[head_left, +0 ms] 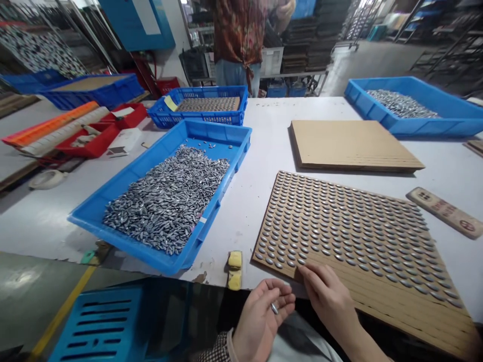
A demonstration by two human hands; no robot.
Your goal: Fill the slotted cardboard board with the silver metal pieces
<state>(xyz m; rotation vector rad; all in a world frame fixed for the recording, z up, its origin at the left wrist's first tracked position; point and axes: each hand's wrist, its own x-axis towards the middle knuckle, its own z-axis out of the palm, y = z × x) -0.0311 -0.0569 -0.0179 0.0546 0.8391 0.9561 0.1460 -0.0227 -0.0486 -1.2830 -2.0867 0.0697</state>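
Observation:
My left hand (264,314) is palm up and cupped below the table's front edge, its fingers curled around a small pointed-oval metal piece (274,307). Over the near edge of a cardboard sheet (377,296), my right hand (330,294) has its fingers pressed together. Its fingertips meet a metal piece (301,261) at the front end of a row. Rows of matching silvery pieces cover most of the sheet, while its near strip is bare cardboard. To the left, a blue tray (222,198) holds a large heap of the same loose pieces.
A cardboard stack (347,143) lies behind the sheet, and a marked wooden block (445,211) to its right. Yellow blocks (234,271) sit at the table edge. Another blue tray (415,125) stands far right. A blue stool (101,322) is below left. A person (239,40) stands opposite.

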